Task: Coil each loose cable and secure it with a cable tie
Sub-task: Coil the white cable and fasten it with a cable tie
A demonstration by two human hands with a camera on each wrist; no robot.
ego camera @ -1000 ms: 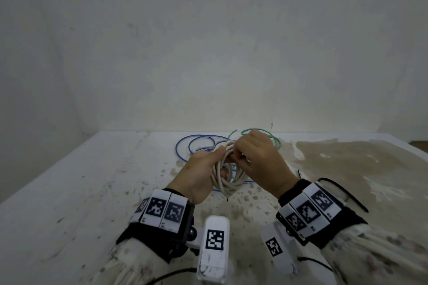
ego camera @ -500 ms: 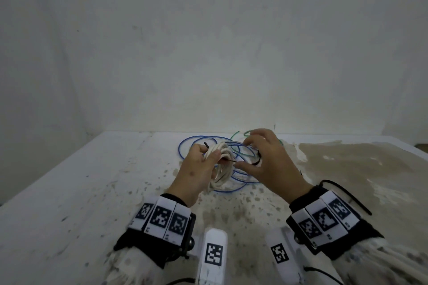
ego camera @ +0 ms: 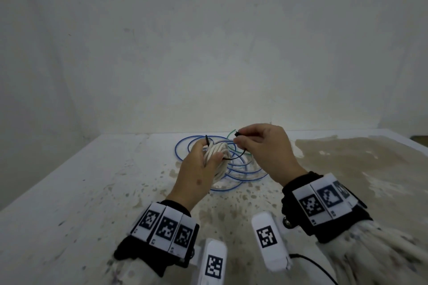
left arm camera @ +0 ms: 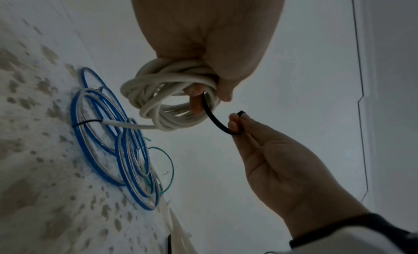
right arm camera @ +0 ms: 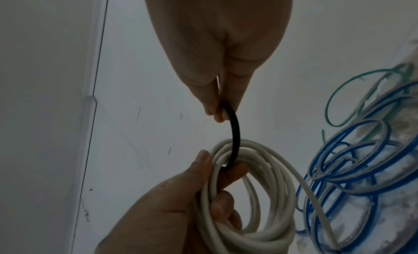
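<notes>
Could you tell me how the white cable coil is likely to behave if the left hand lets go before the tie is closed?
The white cable coil would probably spring open: its loops lie uneven, bunched only in the left hand grip. The black cable tie is threaded through but not closed, so it likely restrains nothing. The coil looks fairly stiff, holding round loops.

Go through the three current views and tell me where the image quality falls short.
Head view: soft, dim, wide-angle curve, black cable tie barely resolved. Left wrist view: dark, heavy bending, left hand up close and soft, white cable coil reasonably clear. Right wrist view: right hand underlit, blue cable smeared near the edge.
</notes>
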